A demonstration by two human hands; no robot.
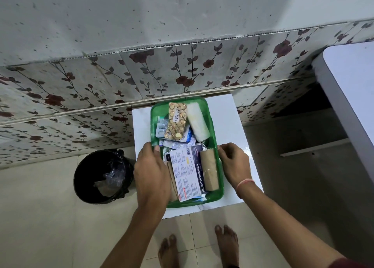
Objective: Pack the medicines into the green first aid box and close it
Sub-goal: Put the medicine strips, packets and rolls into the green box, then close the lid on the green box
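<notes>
The green first aid box (210, 199) stands open on a small white table (228, 116), with no lid in sight. Inside lie a gold blister strip (176, 121), a white gauze roll (197, 122), a brown bandage roll (209, 169), a medicated dressings packet (187, 174) and more strips (162, 126). My left hand (151, 172) grips the box's left rim, thumb inside, and covers part of the contents. My right hand (234, 162) holds the right rim with curled fingers.
A black bin with a liner (103, 175) stands on the tiled floor left of the table. A white counter (350, 89) juts in at the right. The floral tiled wall (141, 75) is right behind the table. My bare feet (198, 247) are below.
</notes>
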